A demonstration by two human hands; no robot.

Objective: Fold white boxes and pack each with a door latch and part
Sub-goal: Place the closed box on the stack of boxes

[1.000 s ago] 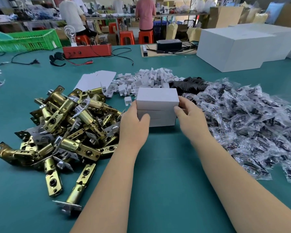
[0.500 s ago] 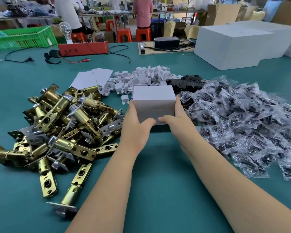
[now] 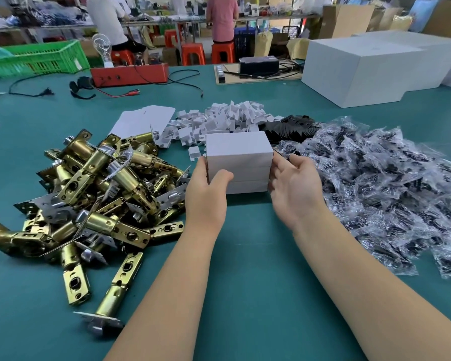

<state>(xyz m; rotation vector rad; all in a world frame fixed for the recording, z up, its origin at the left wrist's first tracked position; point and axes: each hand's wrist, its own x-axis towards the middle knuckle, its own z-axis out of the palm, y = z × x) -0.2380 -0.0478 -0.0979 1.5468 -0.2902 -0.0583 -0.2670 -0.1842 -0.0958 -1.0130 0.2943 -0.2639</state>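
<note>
Head view | left hand [image 3: 206, 188] grips stacked white boxes [image 3: 238, 162], thumb on front | right hand [image 3: 294, 186] spread beside them, fingers relaxed

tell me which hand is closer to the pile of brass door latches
Left. The left hand grips the left side of the stack of white boxes, right beside the latch pile. The right hand is on the stack's far side, by the bagged parts.

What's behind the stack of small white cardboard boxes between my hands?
Behind the stack of small white boxes lies a heap of small white folded card pieces, with a pile of black plates to its right. What lies directly behind the stack is hidden.
</note>
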